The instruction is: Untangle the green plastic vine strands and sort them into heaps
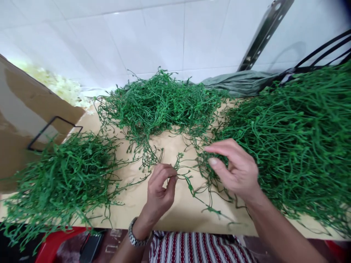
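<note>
My left hand [161, 186], with a metal watch on its wrist, pinches a thin green artificial plant stem [189, 182] between thumb and fingers. The stem branches out to the right, over the tabletop. To its right my right hand [236, 168] is raised at the edge of the large right heap, thumb and forefinger apart, with nothing visible between them. Tangled green stems form a middle heap [164, 102], a left heap [71, 179] and a large right heap [296, 146]. Loose stems lie around both hands.
The tan tabletop [175, 215] meets a white tiled wall [153, 40]. A cardboard box [24, 113] stands at the left, with pale yellow flowers [60, 84] behind it. Grey-green cloth [238, 83], a metal post [264, 34] and black cables are at the back right.
</note>
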Tool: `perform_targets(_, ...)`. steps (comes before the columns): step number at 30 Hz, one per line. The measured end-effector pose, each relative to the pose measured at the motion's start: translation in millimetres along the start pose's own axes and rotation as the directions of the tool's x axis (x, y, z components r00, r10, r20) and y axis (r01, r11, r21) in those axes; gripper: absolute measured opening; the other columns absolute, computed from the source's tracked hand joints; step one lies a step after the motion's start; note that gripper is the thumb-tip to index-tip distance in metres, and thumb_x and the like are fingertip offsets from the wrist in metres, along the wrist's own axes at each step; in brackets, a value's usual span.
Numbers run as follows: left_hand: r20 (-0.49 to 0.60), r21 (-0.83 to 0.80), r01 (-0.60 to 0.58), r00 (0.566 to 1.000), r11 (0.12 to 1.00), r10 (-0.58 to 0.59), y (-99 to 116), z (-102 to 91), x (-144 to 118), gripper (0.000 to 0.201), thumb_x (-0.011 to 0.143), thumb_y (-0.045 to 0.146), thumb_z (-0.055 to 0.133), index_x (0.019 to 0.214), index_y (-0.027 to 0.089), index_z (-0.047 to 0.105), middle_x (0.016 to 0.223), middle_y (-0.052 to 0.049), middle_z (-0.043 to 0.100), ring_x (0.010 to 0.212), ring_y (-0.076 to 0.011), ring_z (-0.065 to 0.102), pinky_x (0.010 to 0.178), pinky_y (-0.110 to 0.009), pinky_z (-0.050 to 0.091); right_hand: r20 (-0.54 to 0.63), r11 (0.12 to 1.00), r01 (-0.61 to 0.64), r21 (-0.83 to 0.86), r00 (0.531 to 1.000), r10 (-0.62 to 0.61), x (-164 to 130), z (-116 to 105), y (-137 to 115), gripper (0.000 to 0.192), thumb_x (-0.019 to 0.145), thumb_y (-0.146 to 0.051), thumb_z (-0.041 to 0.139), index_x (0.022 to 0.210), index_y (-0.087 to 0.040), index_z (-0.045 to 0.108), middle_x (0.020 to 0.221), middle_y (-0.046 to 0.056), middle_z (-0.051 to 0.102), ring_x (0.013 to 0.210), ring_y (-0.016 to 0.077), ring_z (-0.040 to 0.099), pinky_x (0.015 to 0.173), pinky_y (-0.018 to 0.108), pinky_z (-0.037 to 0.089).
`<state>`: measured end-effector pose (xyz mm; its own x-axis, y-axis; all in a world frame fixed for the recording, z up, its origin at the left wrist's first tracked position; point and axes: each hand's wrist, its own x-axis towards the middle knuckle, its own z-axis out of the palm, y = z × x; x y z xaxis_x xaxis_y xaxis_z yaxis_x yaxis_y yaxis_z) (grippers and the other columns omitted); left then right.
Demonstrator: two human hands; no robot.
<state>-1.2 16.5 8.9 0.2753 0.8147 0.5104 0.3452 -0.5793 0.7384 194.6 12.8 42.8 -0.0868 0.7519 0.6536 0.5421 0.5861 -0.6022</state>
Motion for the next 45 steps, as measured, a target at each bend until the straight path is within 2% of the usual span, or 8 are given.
perform_targets(4, 0.069, 0.027, -0.143, 0.988, 0.989, 0.141, 2.1, -0.2, 1.0, 0.019, 0.074, 0.001, 0.048, 0.077, 0.018, 0.053, 0.075, -0.005, 0.055, 0.073, -0.0159, 0.051, 0.066, -0.03, 0.042, 0.492, 0.988, 0.095, -0.126, 0.87, -0.021, 12.5, 8.4, 8.8, 0.039, 0.077, -0.031, 0.06, 0.114, -0.019, 0.055, 0.121, 0.009, 0.052, 0.115, 0.0254, 0.043, 0.094, 0.047, 0.037)
perform_targets(6, 0.086, 0.005, -0.176, 0.981, 0.984, 0.175, 1.2, 0.2, -0.5, 0.019, 0.074, 0.0, 0.048, 0.077, 0.018, 0.053, 0.077, -0.005, 0.055, 0.075, -0.0163, 0.052, 0.067, -0.031, 0.042, 0.574, 0.991, 0.101, -0.089, 0.818, -0.032, 8.8, 18.0, 15.5, 0.032, 0.078, -0.028, 0.06, 0.108, -0.019, 0.058, 0.123, 0.008, 0.052, 0.12, 0.0243, 0.039, 0.097, 0.045, 0.035)
perform_targets(14, 0.085, 0.017, -0.012, 0.996, 1.0, 0.011, -0.4, 4.5, -4.7, 0.023, 0.076, 0.008, 0.053, 0.096, 0.019, 0.048, 0.084, -0.006, 0.054, 0.081, -0.0171, 0.05, 0.072, -0.032, 0.041, 0.26, 0.982, 0.177, -0.059, 0.953, -0.156, -10.8, 34.2, 18.8, 0.012, 0.079, -0.019, 0.055, 0.089, -0.019, 0.061, 0.097, 0.006, 0.064, 0.1, 0.0214, 0.054, 0.088, 0.042, 0.04)
perform_targets(18, 0.044, 0.125, 0.052, 0.997, 0.991, -0.058, 5.1, 5.7, -1.9, 0.016, 0.076, 0.009, 0.054, 0.086, 0.018, 0.045, 0.08, -0.004, 0.049, 0.079, -0.0159, 0.048, 0.071, -0.03, 0.041, 0.249, 0.975, 0.196, -0.103, 0.954, -0.165, -15.8, 35.5, 14.7, 0.009, 0.078, -0.014, 0.051, 0.084, -0.017, 0.057, 0.083, 0.006, 0.062, 0.083, 0.0187, 0.055, 0.079, 0.038, 0.043)
perform_targets(22, 0.088, 0.138, 0.082, 0.992, 0.987, -0.095, 7.6, 4.3, -3.3, 0.011, 0.077, 0.009, 0.053, 0.082, 0.017, 0.048, 0.08, -0.004, 0.05, 0.08, -0.016, 0.05, 0.072, -0.03, 0.042, 0.316, 0.974, 0.199, -0.109, 0.936, -0.156, -22.0, 39.3, 15.6, 0.01, 0.079, -0.011, 0.048, 0.087, -0.016, 0.051, 0.102, 0.011, 0.059, 0.092, 0.0208, 0.052, 0.079, 0.037, 0.042)
perform_targets(31, 0.157, 0.098, 0.02, 0.987, 0.995, -0.035, 0.9, 5.0, -3.8, 0.016, 0.077, 0.005, 0.049, 0.086, 0.017, 0.054, 0.086, -0.008, 0.055, 0.085, -0.018, 0.052, 0.075, -0.033, 0.044, 0.388, 0.937, 0.234, -0.26, 0.914, -0.121, -29.0, 42.1, 21.7, 0.05, 0.077, -0.013, 0.05, 0.125, -0.023, 0.038, 0.108, 0.011, 0.051, 0.095, 0.0244, 0.047, 0.076, 0.041, 0.041)
perform_targets(41, 0.037, 0.301, -0.079, 0.997, 0.95, 0.071, -2.3, 6.2, -7.8, 0.017, 0.073, 0.008, 0.055, 0.085, 0.017, 0.048, 0.088, -0.008, 0.046, 0.088, -0.02, 0.046, 0.077, -0.037, 0.044, 0.25, 0.913, 0.243, -0.328, 0.954, -0.164, -29.5, 41.0, 21.1, 0.016, 0.075, -0.016, 0.056, 0.088, -0.024, 0.061, 0.12, 0.008, 0.048, 0.112, 0.0276, 0.042, 0.093, 0.049, 0.031)
perform_targets(45, -0.001, 0.333, -0.167, 0.984, 0.928, 0.177, -6.9, 7.7, -11.7, 0.025, 0.07, 0.006, 0.056, 0.09, 0.019, 0.047, 0.086, -0.006, 0.047, 0.088, -0.0204, 0.047, 0.084, -0.043, 0.042, 0.294, 0.953, 0.235, -0.192, 0.94, -0.173, -31.4, 42.4, 20.5, 0.017, 0.077, -0.01, 0.048, 0.089, -0.02, 0.055, 0.086, 0.005, 0.061, 0.082, 0.0173, 0.054, 0.088, 0.041, 0.038)
